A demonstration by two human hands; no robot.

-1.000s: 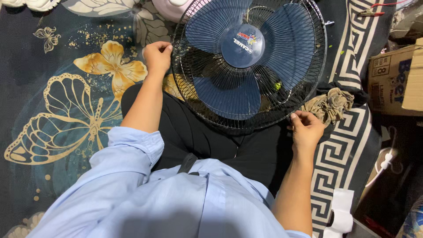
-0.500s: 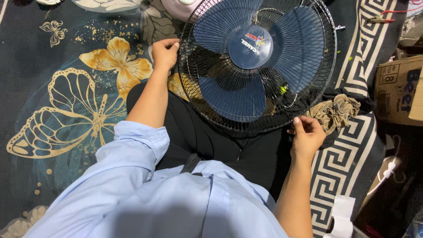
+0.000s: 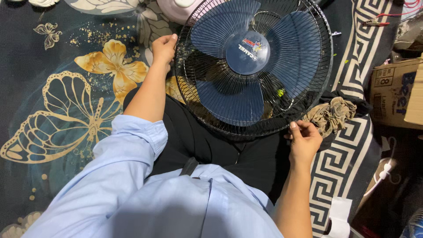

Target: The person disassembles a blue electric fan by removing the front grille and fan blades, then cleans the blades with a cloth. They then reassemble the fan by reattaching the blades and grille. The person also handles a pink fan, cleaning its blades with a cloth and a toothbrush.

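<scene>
While both hands grip its rim, the fan head [image 3: 253, 66] lies face-up across the seated person's lap, its hub axis pointing up toward the camera.

Item: round black wire guard enclosing three blue blades, resting on black trousers [image 3: 211, 145] above a dark butterfly-patterned rug [image 3: 66, 110]. Left hand [image 3: 164, 47] curled closed on the guard's left edge; right hand [image 3: 304, 140] pinching the lower right rim. Crumpled tan rag [image 3: 331, 115] just beside the right hand; cardboard box [image 3: 396, 92] farther right.
</scene>
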